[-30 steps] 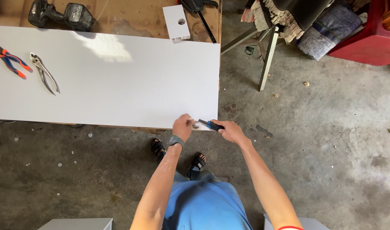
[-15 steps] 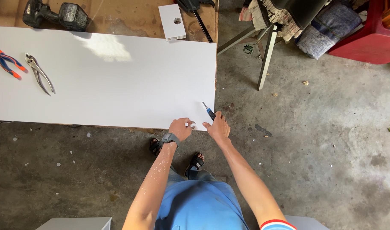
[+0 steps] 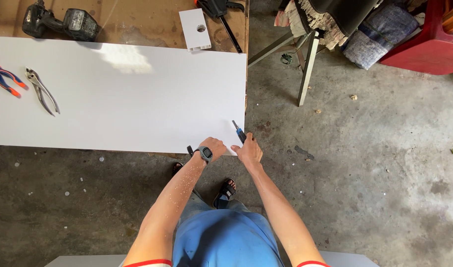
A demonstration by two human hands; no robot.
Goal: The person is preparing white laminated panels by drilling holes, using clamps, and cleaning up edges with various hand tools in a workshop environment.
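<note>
Head view: two hands work at the near right corner of a white board.

Right hand [image 3: 248,150] fingers close around a blue-handled tool [image 3: 238,131], its tip lying on the white board [image 3: 137,99]; left hand [image 3: 214,147], fingers curled, presses the board edge just beside it. Pliers [image 3: 6,79] lie far left.

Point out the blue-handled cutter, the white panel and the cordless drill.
blue-handled cutter [image 3: 238,131], head view, on the blue handle above the right hand.
white panel [image 3: 137,99], head view, bare middle of its face.
cordless drill [image 3: 60,22], head view, on its dark body.
</note>
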